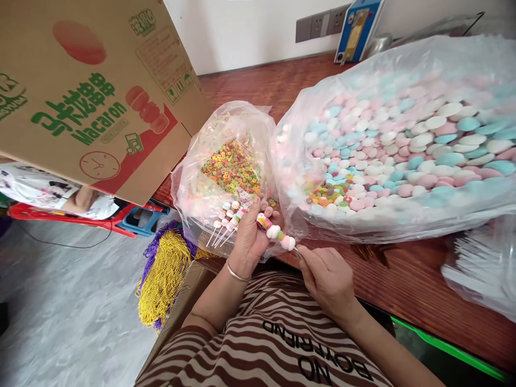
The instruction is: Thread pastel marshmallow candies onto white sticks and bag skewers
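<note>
My left hand [250, 231] is palm up with its fingers curled around the far end of a candy skewer [274, 232]. The skewer carries white, pink and coloured sweets in a row. At its near end my right hand [328, 277] pinches the thin stick between thumb and forefinger. Several finished-looking candy skewers [229, 217] with white sticks lie just left of my left hand, on a clear plastic bag [189, 177]. Small ring-shaped candies [234, 166] in orange, green and yellow fill that bag.
A large open bag [322, 102] of pink, white and blue candies [403, 156] spreads across the wooden table [403, 277]. Bagged white sticks [484, 263] lie at right. A cardboard box [116, 48] stands left; gold bead strings [165, 274] hang below. Another person's arm [80, 200] shows behind the box.
</note>
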{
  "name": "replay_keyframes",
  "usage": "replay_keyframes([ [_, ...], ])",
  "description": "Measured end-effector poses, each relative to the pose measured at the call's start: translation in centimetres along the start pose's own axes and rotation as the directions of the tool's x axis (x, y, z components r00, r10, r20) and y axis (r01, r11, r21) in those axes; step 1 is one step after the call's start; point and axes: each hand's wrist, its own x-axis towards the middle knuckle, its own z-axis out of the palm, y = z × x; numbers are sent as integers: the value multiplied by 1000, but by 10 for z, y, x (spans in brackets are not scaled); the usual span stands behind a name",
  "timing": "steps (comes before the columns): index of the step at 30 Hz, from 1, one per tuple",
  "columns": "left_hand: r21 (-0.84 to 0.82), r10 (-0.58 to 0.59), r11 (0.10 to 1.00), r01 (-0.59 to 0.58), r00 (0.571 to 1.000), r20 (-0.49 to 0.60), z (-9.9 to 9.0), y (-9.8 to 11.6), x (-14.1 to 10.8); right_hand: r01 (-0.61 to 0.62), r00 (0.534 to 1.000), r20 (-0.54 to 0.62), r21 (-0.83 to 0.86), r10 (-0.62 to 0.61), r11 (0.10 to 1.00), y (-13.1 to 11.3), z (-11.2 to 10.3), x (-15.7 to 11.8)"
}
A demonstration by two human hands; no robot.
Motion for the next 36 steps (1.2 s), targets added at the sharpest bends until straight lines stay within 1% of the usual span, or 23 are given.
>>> replay_keyframes([
  [2,9,-9,1000,9,1000,-5,0,-2,0,-28,1000,12,28,28,999,-1,1,2],
  [4,3,-11,1000,11,1000,12,-1,-4,1,-256,966,104,236,238,938,-5,0,4],
  [5,-9,-9,1000,10,999,36,-2,-5,1,-425,905,209,383,371,820,-8,0,6],
  [7,-43,-12,999,16,996,94,-3,-5,3,-717,685,505,597,525,360,-14,-2,10],
  [9,-71,-22,997,32,990,140,-4,-5,4,-784,490,733,607,473,-129,-18,-3,14],
  [10,-79,-30,996,43,987,155,-4,-5,4,-761,441,789,582,428,-288,-19,-3,15],
  [12,-84,-51,994,65,986,161,-3,-5,3,-713,404,832,547,380,-440,-21,-3,18],
  [14,-69,-79,994,90,987,139,0,-4,2,-698,405,827,555,390,-453,-21,-1,18],
  [16,-31,-106,994,109,990,98,3,-4,1,-721,436,770,608,465,-332,-21,0,16],
  [17,-8,-115,993,116,990,79,4,-4,0,-745,471,712,637,520,-198,-20,0,15],
  [19,36,-126,992,124,991,52,6,-3,-1,-756,600,530,621,599,208,-16,0,12],
  [21,69,-130,989,127,991,41,7,-3,-1,-633,773,328,464,544,620,-10,0,10],
  [22,79,-131,989,128,991,40,7,-3,-1,-534,845,248,364,473,763,-6,0,8],
  [24,90,-138,987,133,989,44,6,-3,-1,-347,936,138,210,324,914,-1,1,6],
  [26,99,-146,985,141,988,51,6,-4,-1,-260,965,92,165,247,951,0,3,6],
  [28,109,-151,984,144,986,64,6,-5,-1,-350,936,132,277,325,895,-2,3,8],
  [29,110,-149,984,141,986,74,5,-6,0,-465,885,201,389,419,795,-4,2,10],
  [30,107,-147,985,137,985,87,5,-7,0,-594,802,308,510,512,622,-7,1,12],
  [31,98,-143,986,133,984,103,4,-8,0,-698,696,444,604,565,385,-10,0,15],
  [33,72,-135,989,126,982,132,3,-9,1,-760,513,689,642,513,-102,-14,-3,20],
  [34,58,-134,990,127,980,144,2,-9,1,-742,472,759,617,449,-263,-16,-4,22],
  [35,45,-137,990,132,978,156,2,-9,1,-725,457,795,592,398,-351,-17,-4,23],
  [36,35,-145,989,141,975,167,2,-9,1,-720,457,804,585,380,-373,-17,-3,23],
])
